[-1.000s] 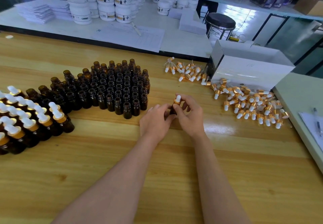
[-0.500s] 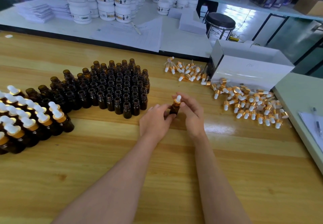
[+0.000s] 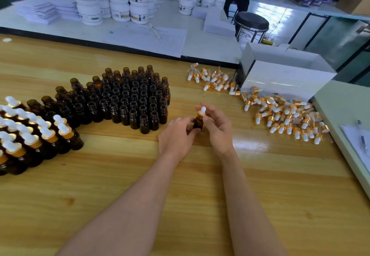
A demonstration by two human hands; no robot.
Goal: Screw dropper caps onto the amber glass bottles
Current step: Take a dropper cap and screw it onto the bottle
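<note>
Wooden table [image 3: 200,185]; left hand [image 3: 176,135] curled around amber bottle [image 3: 197,124], right hand [image 3: 218,129] fingertips around its gold-collared white-bulbed cap [image 3: 202,112]

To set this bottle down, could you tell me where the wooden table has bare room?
Bare: the near tabletop around the forearms, and the far-left strip behind the uncapped amber glass bottles. Crowded: capped amber bottles left, gold dropper caps right.

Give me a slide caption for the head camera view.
Left hand holds an amber bottle while right hand pinches its dropper cap.

Bright daylight, glare on table [image 3: 250,145], edges bowed, seemingly soft
</note>
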